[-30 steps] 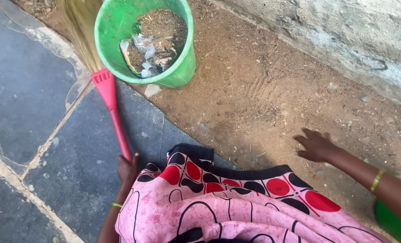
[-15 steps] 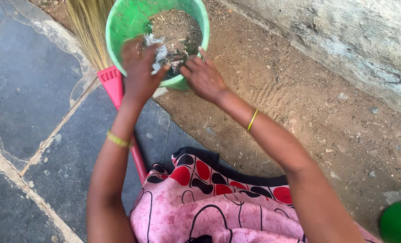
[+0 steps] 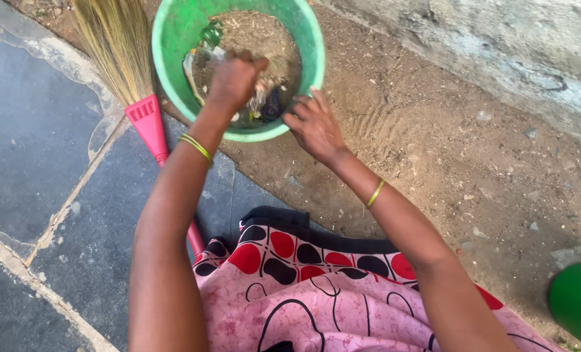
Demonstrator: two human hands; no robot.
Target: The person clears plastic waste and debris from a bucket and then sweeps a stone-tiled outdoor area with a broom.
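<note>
A green plastic bucket [image 3: 173, 39] stands on the ground ahead of me, holding soil and scraps of rubbish [image 3: 264, 98]. My left hand [image 3: 235, 78] is inside the bucket, fingers curled into a fist, knuckles pressed down on the scraps. Nothing shows inside the fist. My right hand [image 3: 313, 127] rests against the bucket's near right rim with its fingers spread and nothing in it. Both wrists wear thin yellow bangles.
A broom with straw bristles [image 3: 114, 45] and a red handle [image 3: 148, 127] lies left of the bucket on dark stone paving [image 3: 36, 143]. Bare dirt [image 3: 434, 163] runs to a rough concrete wall [image 3: 499, 45]. A green object [image 3: 577, 309] sits at bottom right. Pink patterned cloth [image 3: 316, 293] covers my lap.
My left hand let go of the broom handle and went up into the bucket. My right hand swung in from the dirt on the right to the bucket's rim.
</note>
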